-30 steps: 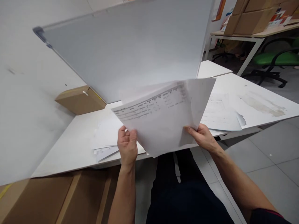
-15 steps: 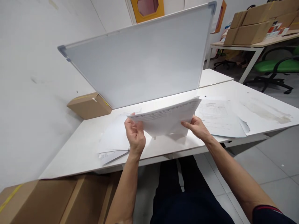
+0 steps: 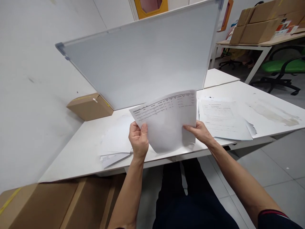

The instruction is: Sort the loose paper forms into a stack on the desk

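I hold a printed white sheet of paper (image 3: 166,121) upright over the near edge of a white table (image 3: 78,152). My left hand (image 3: 138,141) pinches its lower left edge and my right hand (image 3: 199,133) grips its lower right edge. The sheet has a table of small print along its top. To the left of my left hand lies a loose pile of white papers (image 3: 115,143). Another stack of printed papers (image 3: 222,119) lies on the table to the right of my right hand.
A large whiteboard (image 3: 143,57) leans upright at the back of the table. A small cardboard box (image 3: 90,106) lies by the wall at the left. Large cardboard (image 3: 59,203) sits below the table. A second table with boxes (image 3: 257,25) and a green chair (image 3: 283,66) stand at the right.
The sheet was tilted nearly flat half a second ago; now it stands upright again facing me, lower than a second ago. Both hands kept their grip on it.
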Available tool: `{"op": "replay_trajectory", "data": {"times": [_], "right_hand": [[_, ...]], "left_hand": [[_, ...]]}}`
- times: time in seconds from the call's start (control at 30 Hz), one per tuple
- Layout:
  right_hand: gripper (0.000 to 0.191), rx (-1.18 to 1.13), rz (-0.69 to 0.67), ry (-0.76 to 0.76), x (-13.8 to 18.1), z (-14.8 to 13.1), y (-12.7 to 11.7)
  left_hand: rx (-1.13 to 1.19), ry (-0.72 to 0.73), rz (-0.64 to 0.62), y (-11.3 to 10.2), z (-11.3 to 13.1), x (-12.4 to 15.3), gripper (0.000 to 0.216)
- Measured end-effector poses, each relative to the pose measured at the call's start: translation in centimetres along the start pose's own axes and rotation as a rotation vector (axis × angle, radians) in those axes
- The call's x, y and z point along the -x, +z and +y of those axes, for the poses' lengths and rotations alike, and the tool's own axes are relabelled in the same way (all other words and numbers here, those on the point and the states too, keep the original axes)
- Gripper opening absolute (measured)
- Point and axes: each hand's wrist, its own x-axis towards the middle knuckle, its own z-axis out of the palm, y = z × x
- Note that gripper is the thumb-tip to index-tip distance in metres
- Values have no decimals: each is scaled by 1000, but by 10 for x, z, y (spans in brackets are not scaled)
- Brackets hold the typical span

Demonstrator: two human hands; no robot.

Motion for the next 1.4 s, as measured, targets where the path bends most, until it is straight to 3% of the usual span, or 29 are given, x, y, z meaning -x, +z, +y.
{"op": "replay_trajectory", "data": {"times": [0.13, 0.3, 0.37, 0.5, 0.6, 0.67, 0.83, 1.0, 1.1, 1.27, 1.4], "right_hand": [[30, -21, -23, -52, 1, 6, 1], [28, 198, -71, -10, 1, 1, -3], [26, 327, -62, -80, -2, -23, -8], [22, 686, -122, -282, -11, -99, -16], [20, 1039, -164, -304, -14, -145, -11], [20, 1263, -210, -300, -13, -160, -2], [19, 1622, -376, -223, -9, -152, 28], [16, 1680, -513, -121, -9, -128, 41], [19, 1689, -558, -89, -9, -125, 40], [19, 1708, -507, -134, -8, -128, 37], [17, 1709, -534, -114, -8, -124, 37]], "left_hand": [[-7, 81, 67, 2, -2, 1, 15], [40, 66, 74, 0, -5, 2, 13], [71, 78, 89, -1, -2, 0, 16], [117, 17, 86, -12, -3, -3, 30], [77, -143, 98, -34, -23, 6, 46], [-50, -216, 99, -49, -40, 17, 59], [-303, -279, -77, -70, -75, 41, 56], [-210, -480, -321, -71, -86, 52, 36], [-166, -543, -305, -69, -84, 53, 30], [-178, -454, -251, -67, -83, 52, 31], [-237, -484, -252, -68, -86, 52, 28]]}}
